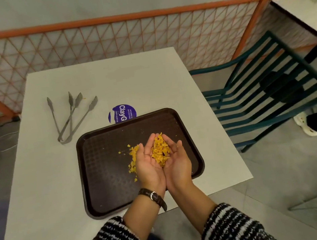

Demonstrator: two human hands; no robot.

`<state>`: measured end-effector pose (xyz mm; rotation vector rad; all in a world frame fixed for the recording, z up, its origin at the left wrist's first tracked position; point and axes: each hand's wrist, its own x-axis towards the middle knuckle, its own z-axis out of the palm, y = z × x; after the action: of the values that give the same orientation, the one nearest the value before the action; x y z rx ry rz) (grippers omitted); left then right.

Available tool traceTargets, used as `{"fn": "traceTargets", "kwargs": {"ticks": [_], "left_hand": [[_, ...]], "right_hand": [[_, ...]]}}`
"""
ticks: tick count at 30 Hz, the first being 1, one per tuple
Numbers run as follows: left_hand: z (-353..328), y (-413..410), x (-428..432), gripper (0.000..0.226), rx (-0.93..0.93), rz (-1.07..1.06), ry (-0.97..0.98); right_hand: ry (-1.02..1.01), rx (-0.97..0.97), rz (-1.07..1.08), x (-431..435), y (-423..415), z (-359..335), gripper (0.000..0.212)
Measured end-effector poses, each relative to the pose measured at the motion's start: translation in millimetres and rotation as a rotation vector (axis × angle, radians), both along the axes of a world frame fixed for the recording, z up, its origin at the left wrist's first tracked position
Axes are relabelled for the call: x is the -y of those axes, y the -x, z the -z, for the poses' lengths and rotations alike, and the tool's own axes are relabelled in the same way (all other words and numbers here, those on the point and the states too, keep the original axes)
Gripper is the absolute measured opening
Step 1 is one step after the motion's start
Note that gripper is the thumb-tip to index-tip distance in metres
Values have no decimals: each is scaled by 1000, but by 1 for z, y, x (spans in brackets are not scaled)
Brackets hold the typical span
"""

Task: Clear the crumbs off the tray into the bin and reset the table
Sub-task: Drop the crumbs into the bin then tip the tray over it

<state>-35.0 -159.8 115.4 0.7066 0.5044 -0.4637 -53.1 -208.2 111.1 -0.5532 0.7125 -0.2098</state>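
Left hand [147, 163] and right hand [178, 162] are pressed side by side, palms up, forming a cup above the tray [101, 160]. Fingers of both are nearly straight, only gently curved upward, gripping nothing; the heap of crumbs [159, 150] lies in the trough between the palms. The heap consists of yellow-orange, flaky, irregular shreds. Loose crumbs [132, 157] of the same colour remain on the tray just left of the left hand, with a few specks scattered further out. The tray is dark brown, textured and round-cornered, and sits on the white table [105, 80]. Two pairs of metal tongs [69, 118] lie crossed near the tray's far left corner. A purple round sticker [121, 112] is partly covered by the tray's far edge
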Motion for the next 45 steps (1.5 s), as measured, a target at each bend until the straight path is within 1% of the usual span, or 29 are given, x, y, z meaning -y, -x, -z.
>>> {"fn": "traceTargets", "kwargs": {"ticks": [3, 9, 14, 17, 20, 24, 26, 29, 32, 34, 37, 39, 41, 42, 43, 44, 45], "left_hand": [[-5, 33, 18, 49, 27, -13, 8], [5, 130, 70, 47, 13, -80, 53], [26, 219, 115, 46, -83, -136, 72], [47, 262, 138, 45, -139, -102, 31], [73, 293, 160, 45, -203, -47, -9], [130, 313, 183, 45, -257, 58, -92], [169, 318, 194, 45, -270, 114, -130], [243, 323, 213, 43, -308, 169, -207], [319, 321, 230, 40, -326, 256, -242], [370, 318, 240, 44, -340, 319, -273], [439, 310, 245, 40, -405, 362, -381], [477, 306, 243, 46, -439, 398, -420], [491, 306, 245, 45, -482, 394, -408], [486, 307, 245, 42, -513, 388, -315], [471, 305, 243, 41, -484, 378, -315], [449, 304, 242, 42, -440, 377, -365], [426, 304, 240, 44, -432, 408, -336]], "right_hand": [[11, 15, -12, 19, 32, -4, 44], [45, 37, -61, 70, 128, 8, 44], [4, -38, -73, 113, 213, 31, 39], [-38, -98, -38, 136, 259, 46, 37], [-33, -185, 14, 158, 291, 73, 33], [74, -331, 50, 179, 315, 132, 27], [135, -402, 42, 189, 322, 170, 29], [154, -468, 70, 204, 329, 246, 32], [145, -526, 99, 220, 329, 324, 34], [113, -569, 116, 229, 328, 376, 33], [79, -655, 13, 242, 331, 444, 31], [71, -694, -67, 250, 340, 476, 31], [98, -722, -111, 260, 348, 485, 26], [101, -694, -132, 262, 351, 478, 21], [101, -673, -144, 261, 352, 465, 21], [108, -658, -152, 261, 353, 447, 24], [107, -643, -164, 260, 354, 426, 25]]}}
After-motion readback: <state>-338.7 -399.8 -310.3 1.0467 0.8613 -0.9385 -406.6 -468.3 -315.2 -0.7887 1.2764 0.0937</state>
